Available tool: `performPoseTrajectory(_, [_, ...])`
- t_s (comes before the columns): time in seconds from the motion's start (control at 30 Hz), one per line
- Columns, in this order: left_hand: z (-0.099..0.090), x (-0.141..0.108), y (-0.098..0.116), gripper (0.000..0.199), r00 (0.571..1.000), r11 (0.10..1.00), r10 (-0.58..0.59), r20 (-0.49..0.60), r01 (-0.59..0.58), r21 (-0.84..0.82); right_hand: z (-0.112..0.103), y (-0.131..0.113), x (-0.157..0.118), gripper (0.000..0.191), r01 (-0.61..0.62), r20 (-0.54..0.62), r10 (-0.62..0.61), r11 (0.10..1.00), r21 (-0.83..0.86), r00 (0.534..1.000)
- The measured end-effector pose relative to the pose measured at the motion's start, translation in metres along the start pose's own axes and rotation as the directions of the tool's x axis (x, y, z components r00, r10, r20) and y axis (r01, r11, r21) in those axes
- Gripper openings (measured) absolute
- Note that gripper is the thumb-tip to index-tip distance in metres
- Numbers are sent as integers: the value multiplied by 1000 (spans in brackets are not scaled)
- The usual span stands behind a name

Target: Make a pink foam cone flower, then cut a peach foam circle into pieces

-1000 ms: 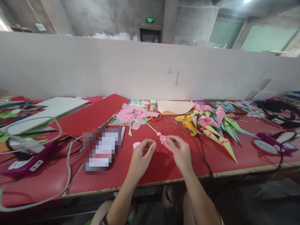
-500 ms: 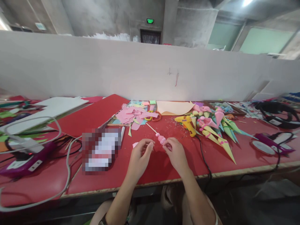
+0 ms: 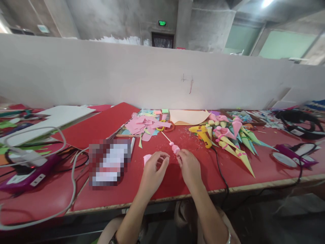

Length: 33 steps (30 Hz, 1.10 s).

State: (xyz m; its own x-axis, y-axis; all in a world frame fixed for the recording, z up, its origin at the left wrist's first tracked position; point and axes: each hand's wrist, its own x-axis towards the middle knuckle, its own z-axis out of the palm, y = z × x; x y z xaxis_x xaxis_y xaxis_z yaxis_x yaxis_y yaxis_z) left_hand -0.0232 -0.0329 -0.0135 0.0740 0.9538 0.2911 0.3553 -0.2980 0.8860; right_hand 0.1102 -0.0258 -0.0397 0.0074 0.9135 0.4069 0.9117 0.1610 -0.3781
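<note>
My right hand (image 3: pixel 188 164) pinches a small pink figure (image 3: pixel 175 148) whose thin pale stick (image 3: pixel 166 137) points up and to the left. To its left, my left hand (image 3: pixel 155 167) is curved with thumb and fingers apart, holding nothing. A light pink piece (image 3: pixel 146 158) lies on the red table just beyond my left hand, partly hidden by it. A yellow glue gun (image 3: pixel 201 135) rests to the right of the pink figure.
Pink paper pieces (image 3: pixel 143 124) and orange-handled scissors (image 3: pixel 169 126) lie at the back. Paper cones (image 3: pixel 243 157) are heaped on the right. A blurred-out object (image 3: pixel 110 164) and purple power strip (image 3: pixel 33 173) are on the left; a black cord (image 3: pixel 220 169) crosses the front edge.
The pink figure and its stick have turned slightly and shifted right with my right hand. My left hand has moved a little, showing more of the light pink piece.
</note>
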Motion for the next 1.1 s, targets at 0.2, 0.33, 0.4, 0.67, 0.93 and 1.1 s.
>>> performPoseTrajectory(0.2, [0, 0, -1, 13, 1000, 1000, 11, -4, -11, -8, -1, -2, 0, 20, 35, -110, -12, 975, 218, 994])
performPoseTrajectory(0.33, [0, 0, -3, 16, 998, 997, -68, -9, 68, -38, -4, -10, -4, 14, 59, -235, 76, 853, 519, 969])
performPoseTrajectory(0.4, [1, 1, -4, 22, 993, 989, -116, -6, 115, -90, -4, -15, -6, 10, 51, -214, 108, 779, 625, 971])
performPoseTrajectory(0.67, [0, 3, -7, 27, 978, 949, -203, -53, 183, -257, -6, -33, -12, 10, 113, -137, -13, 639, 761, 991])
performPoseTrajectory(0.93, [-3, 1, -2, 28, 963, 887, -255, -92, 195, -418, -9, -33, -10, 5, 13, -44, 89, 319, 948, 995])
performPoseTrajectory(1.1, [-2, 0, -4, 33, 924, 741, -383, 4, 310, -596, -4, -31, -8, 10, -113, 102, 184, 54, 992, 978])
